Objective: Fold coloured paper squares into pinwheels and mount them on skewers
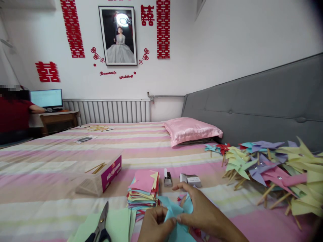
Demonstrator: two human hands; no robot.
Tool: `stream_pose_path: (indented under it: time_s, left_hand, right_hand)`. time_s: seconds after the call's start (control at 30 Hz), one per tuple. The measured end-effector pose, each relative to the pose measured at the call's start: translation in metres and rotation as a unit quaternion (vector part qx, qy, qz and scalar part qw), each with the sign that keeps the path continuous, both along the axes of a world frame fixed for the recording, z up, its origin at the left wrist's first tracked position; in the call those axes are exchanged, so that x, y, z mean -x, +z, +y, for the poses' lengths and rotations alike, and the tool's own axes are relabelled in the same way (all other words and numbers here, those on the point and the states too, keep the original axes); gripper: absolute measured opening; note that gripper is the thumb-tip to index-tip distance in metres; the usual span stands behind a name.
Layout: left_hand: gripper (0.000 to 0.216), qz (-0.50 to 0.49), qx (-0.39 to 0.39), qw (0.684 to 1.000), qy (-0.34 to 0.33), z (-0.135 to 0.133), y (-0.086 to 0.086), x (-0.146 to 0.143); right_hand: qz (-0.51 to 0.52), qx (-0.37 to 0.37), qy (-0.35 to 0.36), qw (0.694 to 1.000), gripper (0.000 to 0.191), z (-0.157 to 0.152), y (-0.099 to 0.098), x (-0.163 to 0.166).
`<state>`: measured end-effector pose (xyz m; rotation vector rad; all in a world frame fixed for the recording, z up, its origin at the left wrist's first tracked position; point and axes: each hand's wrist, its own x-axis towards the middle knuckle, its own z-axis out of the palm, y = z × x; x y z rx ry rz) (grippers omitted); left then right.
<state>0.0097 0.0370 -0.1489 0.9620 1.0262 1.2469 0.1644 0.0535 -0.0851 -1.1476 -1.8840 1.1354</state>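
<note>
A light blue piece of paper (176, 212), partly folded into pinwheel blades, is between my two hands low in the view. My left hand (156, 224) pinches its left side with thumb and fingers. From the right, my right hand (202, 206) grips the same paper with the thumb near its middle, the index finger raised above it. Just beyond my left hand stands a stack of coloured paper squares (143, 191), pink on top. Dark-handled scissors (102, 222) lie on pale green sheets (116, 225) to the left. Small red and coloured bits behind the paper are partly hidden.
Finished paper pinwheels (264, 168) on sticks are heaped at the right. A clear plastic box (111, 174) with a few sticks stands left. Two small boxes (168, 178) lie past my hands. Farther off are a pink pillow (193, 130) and a person (15, 111) at a desk.
</note>
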Motion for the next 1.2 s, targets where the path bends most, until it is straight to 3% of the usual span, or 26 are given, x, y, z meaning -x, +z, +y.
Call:
stream_pose_path:
  time_s: [0.33, 0.47, 0.6, 0.73, 0.9, 1.07, 1.2]
  left_hand:
    - [0.022, -0.018, 0.027, 0.997, 0.075, 0.004, -0.003, 0.001]
    - [0.021, -0.002, 0.014, 0.994, 0.108, 0.008, -0.008, 0.010]
    - [0.020, -0.030, 0.025, 0.986, 0.164, 0.010, -0.007, 0.018]
    - [0.014, -0.123, 0.060, 0.973, 0.186, 0.006, 0.004, 0.019]
    - [0.017, -0.196, 0.076, 0.963, 0.169, -0.001, 0.020, 0.015]
    - [0.021, -0.224, 0.090, 0.958, 0.154, 0.000, 0.022, 0.013]
    - [0.020, -0.236, 0.086, 0.958, 0.137, -0.001, 0.024, 0.012]
  right_hand:
    - [0.108, 0.019, -0.005, 0.994, 0.061, 0.006, -0.014, 0.009]
    - [0.153, -0.007, -0.086, 0.984, 0.069, 0.014, -0.020, 0.010]
    - [0.166, -0.070, -0.138, 0.974, 0.041, 0.015, -0.015, 0.006]
    - [0.116, -0.059, -0.062, 0.989, 0.017, 0.003, -0.005, 0.009]
    - [0.022, -0.035, 0.070, 0.997, 0.036, -0.011, -0.007, 0.020]
    - [0.007, -0.073, 0.063, 0.995, 0.047, -0.008, -0.020, 0.030]
    - [0.029, -0.085, 0.052, 0.995, 0.035, -0.006, -0.021, 0.034]
